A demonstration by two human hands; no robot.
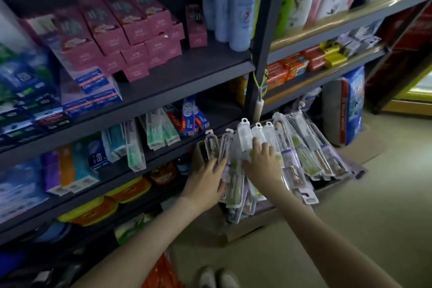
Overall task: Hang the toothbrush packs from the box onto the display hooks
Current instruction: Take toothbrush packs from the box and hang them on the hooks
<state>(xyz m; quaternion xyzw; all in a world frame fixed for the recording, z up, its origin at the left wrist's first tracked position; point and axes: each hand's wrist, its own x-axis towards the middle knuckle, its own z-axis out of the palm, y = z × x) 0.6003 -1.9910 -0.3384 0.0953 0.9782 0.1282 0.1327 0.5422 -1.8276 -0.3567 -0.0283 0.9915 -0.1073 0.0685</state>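
A cardboard box [247, 229] stands on the floor beside the shelving, packed with several clear toothbrush packs [311, 147] that fan out upward, their white hang tabs on top. My left hand [205, 184] lies against the left side of the bundle, fingers wrapped around a few packs. My right hand [263, 159] rests flat on top of the middle packs, fingers spread over them. No display hooks show clearly; a thin hook-like piece hangs on a cord [259, 91] from the shelf post.
Dark metal shelves [187, 70] on the left hold pink boxes, toothpaste cartons and tubs. A second shelf unit with bottles and soap stands behind the box. A blue bag [353, 105] leans at the right. An orange bag [161, 273] and my shoes are below.
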